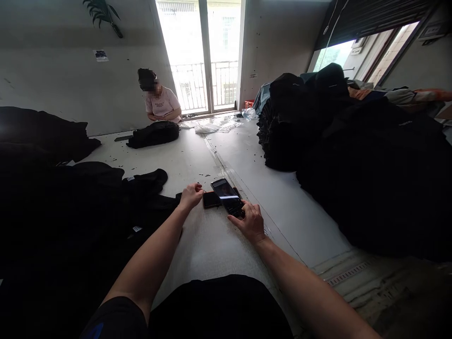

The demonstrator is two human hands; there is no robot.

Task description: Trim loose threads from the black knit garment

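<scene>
Right hand (251,221) gripping a phone (228,195) above a pale table (197,254)

The right hand is clasping the phone at its near right corner, thumb and fingers closing about it. The phone is slanting, its far end pointing left, and its screen is showing a dark picture crossed by a bright band. Just to the left, the left hand (191,195) is curling its fingers beside a flat dark object (211,199) with an orange-brown edge; I cannot tell whether it is touching or pinching anything. That object is lying on the table, partly hidden by the phone.

Farther out, dark garments (70,212) are spreading over the left side, while a tall dark stack (282,141) and a broad dark heap (381,188) are filling the right. At the far side, a person (164,101) in a pale printed shirt is bending behind a dark bundle (155,134). Clear plastic (219,125) is lying right of them, before bright glass doors (226,47).
</scene>
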